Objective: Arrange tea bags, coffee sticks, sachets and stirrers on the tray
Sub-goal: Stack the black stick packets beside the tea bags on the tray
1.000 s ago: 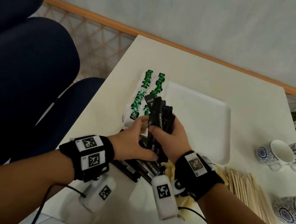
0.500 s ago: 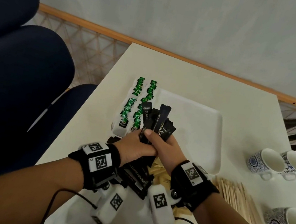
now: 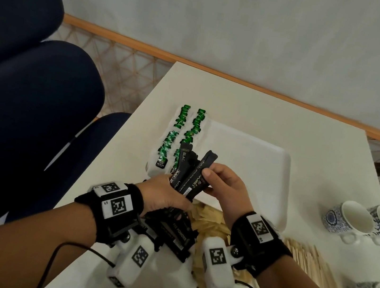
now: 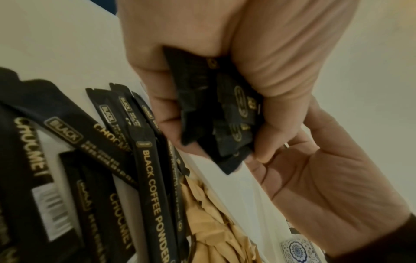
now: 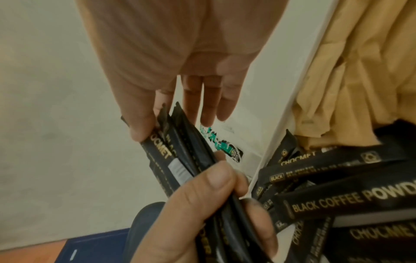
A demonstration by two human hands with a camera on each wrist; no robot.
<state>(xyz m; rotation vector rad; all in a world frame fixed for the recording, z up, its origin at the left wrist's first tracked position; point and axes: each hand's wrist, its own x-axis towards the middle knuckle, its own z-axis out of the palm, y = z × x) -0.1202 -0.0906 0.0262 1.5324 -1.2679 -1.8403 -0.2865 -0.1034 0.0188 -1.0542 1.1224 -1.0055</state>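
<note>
I am holding a coffee stick bundle [image 3: 190,171] mid-frame over the tray's [image 3: 251,158] near edge; tea bags [image 3: 180,137] are lying at its left, cups [image 3: 356,217] sitting far right.

White table [image 3: 252,104] bears tray [image 3: 256,159], cups [image 3: 351,216], stirrers [image 3: 314,263]; seemingly sachets [image 3: 211,222].

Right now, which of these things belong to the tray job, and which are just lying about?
Job: white tray; green tea bags; black coffee sticks gripped by left hand and right hand; brown sachets; wooden stirrers.

Lying about: patterned cups; blue chair.
</note>
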